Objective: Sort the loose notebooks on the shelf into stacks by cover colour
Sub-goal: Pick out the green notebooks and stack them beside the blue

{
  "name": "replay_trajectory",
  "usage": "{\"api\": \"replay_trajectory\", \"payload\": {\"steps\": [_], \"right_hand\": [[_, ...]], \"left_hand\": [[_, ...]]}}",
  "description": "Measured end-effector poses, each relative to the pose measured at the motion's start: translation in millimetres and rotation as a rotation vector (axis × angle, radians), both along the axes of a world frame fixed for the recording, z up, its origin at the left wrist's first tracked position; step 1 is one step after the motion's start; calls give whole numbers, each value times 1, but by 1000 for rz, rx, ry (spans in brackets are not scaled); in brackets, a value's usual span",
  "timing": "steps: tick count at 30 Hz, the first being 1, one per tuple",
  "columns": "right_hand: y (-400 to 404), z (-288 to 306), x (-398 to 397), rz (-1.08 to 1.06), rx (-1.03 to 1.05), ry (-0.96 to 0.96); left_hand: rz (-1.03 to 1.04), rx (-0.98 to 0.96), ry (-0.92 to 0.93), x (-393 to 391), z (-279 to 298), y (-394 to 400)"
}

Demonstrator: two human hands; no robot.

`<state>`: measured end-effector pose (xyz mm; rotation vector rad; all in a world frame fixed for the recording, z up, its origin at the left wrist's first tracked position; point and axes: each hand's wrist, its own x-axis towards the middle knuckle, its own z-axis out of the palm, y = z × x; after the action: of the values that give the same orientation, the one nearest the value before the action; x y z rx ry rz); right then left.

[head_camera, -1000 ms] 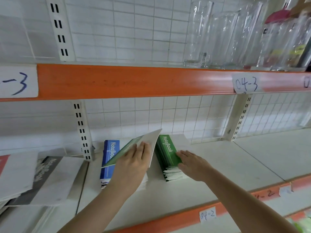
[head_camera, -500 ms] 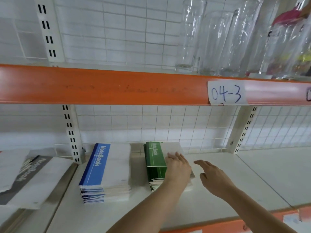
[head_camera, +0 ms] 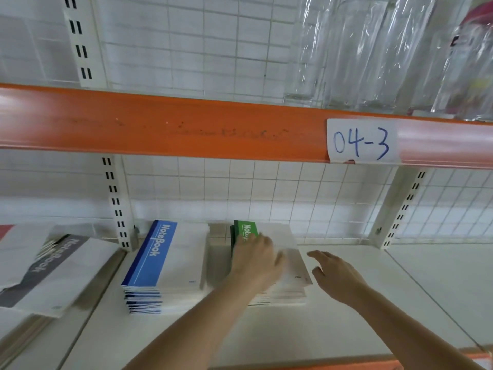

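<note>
A stack of blue-spined notebooks (head_camera: 165, 268) lies on the white shelf (head_camera: 346, 329), left of centre. Right of it sits a stack of green-spined notebooks (head_camera: 288, 244). My left hand (head_camera: 256, 260) rests flat on top of the green stack, fingers straight, covering part of its spine. My right hand (head_camera: 336, 273) hovers just to the right of that stack with its fingers spread and nothing in it. On the neighbouring shelf bay at far left lie loose grey-spined notebooks (head_camera: 53, 271), tilted.
An orange shelf beam (head_camera: 186, 126) with a paper label "04-3" (head_camera: 362, 141) runs overhead. Clear glass vases (head_camera: 373, 49) stand on the upper shelf. A white wire grid (head_camera: 266, 193) backs the shelf, with slotted uprights on both sides.
My left hand has laid the green notebook it held onto the green stack and now presses it down. My right hand has drawn off the stack to the right. The view has tilted upward.
</note>
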<state>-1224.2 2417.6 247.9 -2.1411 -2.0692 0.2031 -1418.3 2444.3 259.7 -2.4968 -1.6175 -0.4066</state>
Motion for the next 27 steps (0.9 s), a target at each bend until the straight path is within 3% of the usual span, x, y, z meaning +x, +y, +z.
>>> {"api": "replay_trajectory", "payload": {"steps": [2, 7, 19, 21, 24, 27], "right_hand": [[9, -2, -4, -44, -26, 80], [34, -6, -23, -161, -234, 405], [55, -13, -48, -244, -291, 651], [57, -12, -42, -242, -294, 637], [62, -12, -35, -267, -300, 643], [63, -10, -37, -314, -365, 478]], "left_hand": [[144, -53, -111, -25, -6, 8], [300, -448, -532, -46, -29, 25], [299, -551, -588, -33, -22, 21], [339, -596, -615, -30, -25, 23], [332, -725, -817, -25, -29, 26], [320, -753, -842, -25, -28, 21]]}}
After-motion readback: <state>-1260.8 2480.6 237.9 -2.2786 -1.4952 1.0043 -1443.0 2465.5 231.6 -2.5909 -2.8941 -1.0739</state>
